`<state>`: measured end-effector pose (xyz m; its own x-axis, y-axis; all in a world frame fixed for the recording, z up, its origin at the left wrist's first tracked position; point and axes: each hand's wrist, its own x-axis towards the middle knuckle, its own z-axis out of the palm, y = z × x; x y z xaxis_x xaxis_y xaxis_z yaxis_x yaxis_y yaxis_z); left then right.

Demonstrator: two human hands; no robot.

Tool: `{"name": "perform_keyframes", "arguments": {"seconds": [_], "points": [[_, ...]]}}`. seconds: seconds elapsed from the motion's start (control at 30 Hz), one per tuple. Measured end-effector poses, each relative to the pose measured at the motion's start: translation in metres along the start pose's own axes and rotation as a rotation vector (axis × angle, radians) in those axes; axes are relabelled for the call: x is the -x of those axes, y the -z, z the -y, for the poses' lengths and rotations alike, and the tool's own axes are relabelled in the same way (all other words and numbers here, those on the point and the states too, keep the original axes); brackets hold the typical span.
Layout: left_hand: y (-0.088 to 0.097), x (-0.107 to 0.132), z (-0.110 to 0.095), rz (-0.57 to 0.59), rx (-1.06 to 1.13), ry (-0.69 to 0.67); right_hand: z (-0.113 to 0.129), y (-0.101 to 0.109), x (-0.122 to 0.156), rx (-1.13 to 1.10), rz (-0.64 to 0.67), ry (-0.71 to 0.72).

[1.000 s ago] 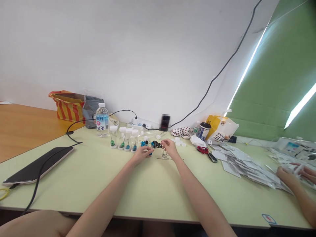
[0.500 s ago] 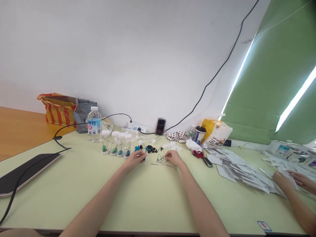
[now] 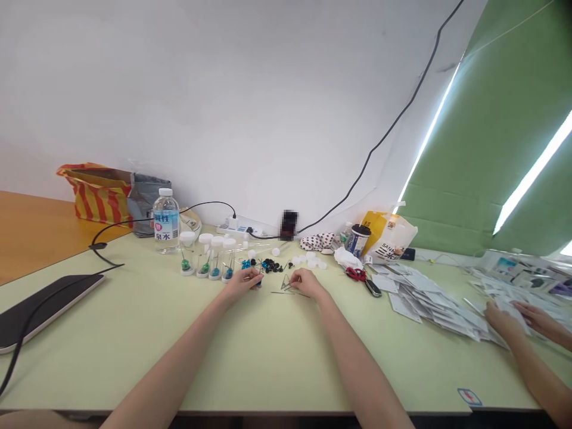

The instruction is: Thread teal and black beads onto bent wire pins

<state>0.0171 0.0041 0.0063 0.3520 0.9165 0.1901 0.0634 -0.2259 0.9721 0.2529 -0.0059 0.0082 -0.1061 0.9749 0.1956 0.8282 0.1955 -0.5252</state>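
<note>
1. From my seat, the left hand [image 3: 241, 283] looks closed, its fingertips pinched around a small blue bead [image 3: 258, 285] that they mostly hide. I'd judge the bead light, hard and slick, so I'd pinch it firmly from both sides.
2. The right hand [image 3: 306, 283] is also closed in a pinch, on thin wires [image 3: 286, 289] lying on the table just beside the bead. I'd expect them to be light, springy and hard to lift off a flat surface, so I'd take them near one end. They look grey and metallic, and one bends into a small triangle.
3. Just ahead lie black beads [image 3: 270, 266], more blue beads [image 3: 246, 264] and white caps [image 3: 309, 261].
4. Further left, clear tubes [image 3: 215, 257] stand upright in a row, holding green and blue pieces. I'd treat them as fragile and tippy.
5. To the right are red scissors [image 3: 356, 274], then white paper packets [image 3: 429, 313], where a co-worker's hands [image 3: 504, 322] are working.
6. At the back stand a water bottle [image 3: 165, 221] and a power strip [image 3: 232, 226].
</note>
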Motion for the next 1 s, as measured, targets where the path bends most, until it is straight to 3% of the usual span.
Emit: {"name": "perform_keyframes", "arguments": {"seconds": [0.2, 0.5, 0.7, 1.0], "points": [[0.000, -0.002, 0.004, 0.014, 0.012, -0.012, -0.003, -0.001, -0.001, -0.047, 0.067, 0.071], [0.001, -0.002, 0.004, 0.024, 0.029, -0.002, 0.001, 0.001, 0.000, 0.159, 0.145, -0.002], [0.001, -0.002, 0.005, 0.024, 0.037, 0.008, -0.002, 0.013, 0.003, 0.047, 0.143, 0.023], [0.002, -0.003, 0.008, 0.028, 0.041, 0.005, -0.007, 0.008, 0.002, 0.021, 0.155, 0.052]]}}
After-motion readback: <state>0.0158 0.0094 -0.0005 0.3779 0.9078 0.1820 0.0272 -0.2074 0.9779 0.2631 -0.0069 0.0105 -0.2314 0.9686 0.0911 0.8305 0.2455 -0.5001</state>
